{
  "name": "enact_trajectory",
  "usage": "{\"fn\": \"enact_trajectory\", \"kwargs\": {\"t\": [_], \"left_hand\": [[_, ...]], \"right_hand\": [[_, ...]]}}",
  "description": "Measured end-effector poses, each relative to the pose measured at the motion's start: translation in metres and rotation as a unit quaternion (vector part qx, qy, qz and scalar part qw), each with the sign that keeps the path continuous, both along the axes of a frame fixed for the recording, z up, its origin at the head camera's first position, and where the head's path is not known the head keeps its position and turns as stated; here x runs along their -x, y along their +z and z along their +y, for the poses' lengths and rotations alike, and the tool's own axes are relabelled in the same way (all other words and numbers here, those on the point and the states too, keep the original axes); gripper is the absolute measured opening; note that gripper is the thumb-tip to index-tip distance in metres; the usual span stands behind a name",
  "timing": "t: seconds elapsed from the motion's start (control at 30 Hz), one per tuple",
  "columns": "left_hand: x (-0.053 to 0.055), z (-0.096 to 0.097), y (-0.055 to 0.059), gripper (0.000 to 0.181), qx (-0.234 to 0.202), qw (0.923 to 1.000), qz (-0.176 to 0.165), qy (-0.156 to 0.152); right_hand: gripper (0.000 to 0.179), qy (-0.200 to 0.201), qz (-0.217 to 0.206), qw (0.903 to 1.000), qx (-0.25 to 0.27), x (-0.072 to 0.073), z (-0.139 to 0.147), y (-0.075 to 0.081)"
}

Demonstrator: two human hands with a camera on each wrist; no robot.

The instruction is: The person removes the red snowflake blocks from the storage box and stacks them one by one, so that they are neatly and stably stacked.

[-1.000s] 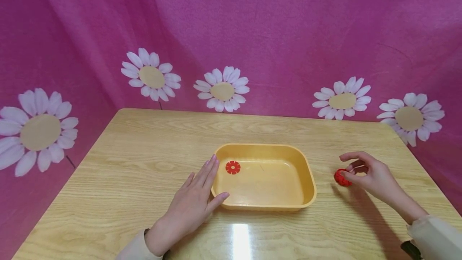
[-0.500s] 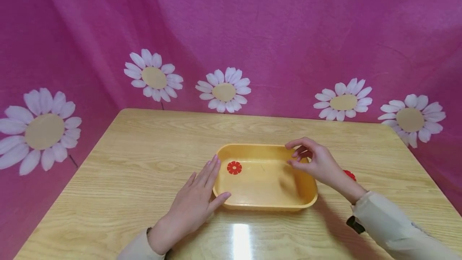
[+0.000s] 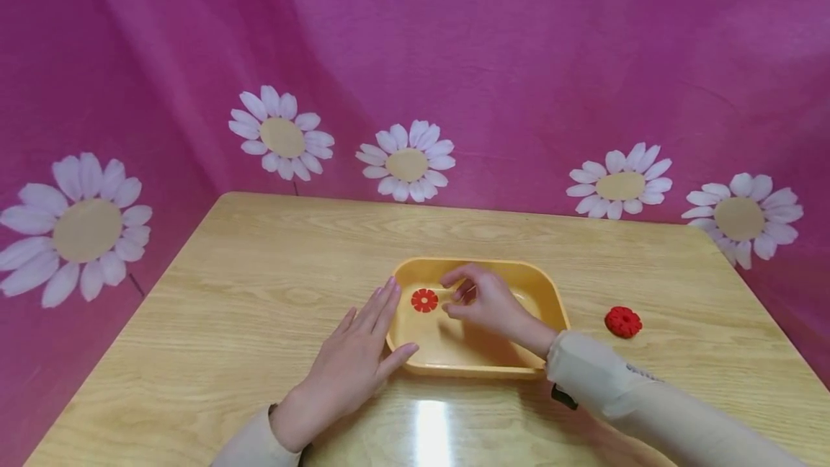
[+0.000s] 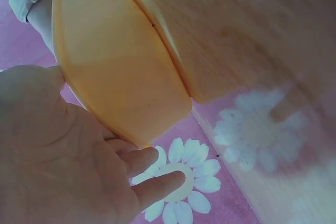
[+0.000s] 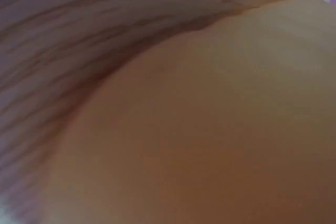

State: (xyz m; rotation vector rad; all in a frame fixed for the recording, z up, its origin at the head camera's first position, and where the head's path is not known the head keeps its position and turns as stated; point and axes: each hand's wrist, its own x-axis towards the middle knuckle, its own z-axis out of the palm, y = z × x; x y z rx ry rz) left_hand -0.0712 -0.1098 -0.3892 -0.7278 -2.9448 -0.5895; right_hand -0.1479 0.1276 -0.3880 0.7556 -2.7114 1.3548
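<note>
A shallow yellow plastic bin [image 3: 480,370] stands on the wooden table, with one flat red flower-shaped disc [image 3: 424,300] inside near its left end. My left hand [image 3: 346,359] rests along the bin's left rim, fingers straight and thumb over the near corner; the left wrist view shows its palm against the bin's outer wall [image 4: 126,66]. Over the bin's inside hovers my right hand [image 3: 489,305], fingers loosely bent and thumb apart from them, fingertips just right of the disc. Nothing shows between them. The right wrist view holds only the blurred bin wall [image 5: 199,129].
To the right of the bin lies a small stack of red flower discs [image 3: 624,322] on the table [image 3: 292,258]. A pink curtain [image 3: 506,56] printed with white daisies hangs behind and beside the table.
My right hand has left the red disc stack and moved left over the bin, up to the single disc inside. The stack is fully visible now. My left hand stays on the rim.
</note>
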Motion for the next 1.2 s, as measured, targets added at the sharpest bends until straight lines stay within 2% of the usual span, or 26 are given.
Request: {"fn": "enact_trajectory", "kwargs": {"t": [0.17,0.43,1.0,1.2], "left_hand": [[0.000,-0.001,0.000,0.082,0.002,1.0000,-0.003,-0.002],[-0.002,0.000,0.003,0.081,-0.003,0.9999,0.012,-0.001],[-0.002,0.002,0.002,0.082,-0.002,1.0000,0.003,0.004],[-0.002,0.002,0.002,0.082,-0.002,1.0000,0.005,0.004]], "right_hand": [[0.033,0.002,-0.016,0.9998,-0.007,0.004,-0.016,-0.009],[0.038,0.004,-0.003,0.9994,-0.035,0.006,-0.022,-0.018],[0.031,-0.001,0.000,0.9991,-0.042,0.006,-0.021,-0.025],[0.032,-0.010,0.001,0.9980,-0.063,0.006,-0.022,-0.024]]}}
